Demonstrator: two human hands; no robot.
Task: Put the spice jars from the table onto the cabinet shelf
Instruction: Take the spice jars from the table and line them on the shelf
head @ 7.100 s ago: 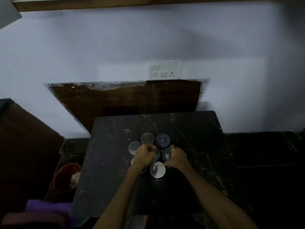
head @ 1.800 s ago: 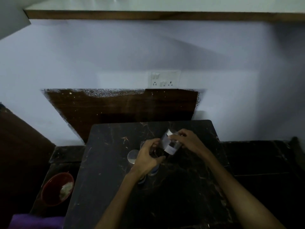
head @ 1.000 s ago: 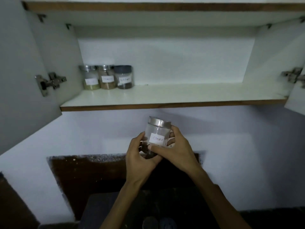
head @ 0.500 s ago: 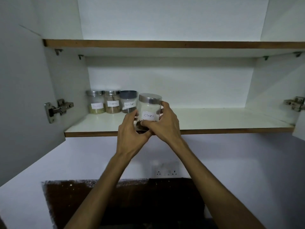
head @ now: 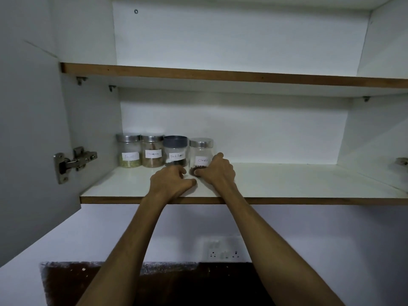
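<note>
A glass jar labelled cloves (head: pixel 200 155) with a silver lid stands upright on the lower cabinet shelf (head: pixel 287 184), at the right end of a row. My right hand (head: pixel 217 170) wraps its base and right side. My left hand (head: pixel 171 180) rests on the shelf just in front of the dark-lidded black pepper jar (head: pixel 175 151), fingers curled, holding nothing. Two more silver-lidded jars (head: pixel 129 153) (head: pixel 152 153) stand further left. The table with the other jars is out of view.
The open left cabinet door (head: pixel 33 133) with its hinge (head: pixel 72 161) stands at the left. An upper shelf (head: pixel 220 75) runs above. The lower shelf extends white to the right of the jars. A wall socket (head: pixel 224 252) sits below.
The cloves jar went from the table up to the shelf and now stands beside the black pepper jar. My left hand has come off the jar.
</note>
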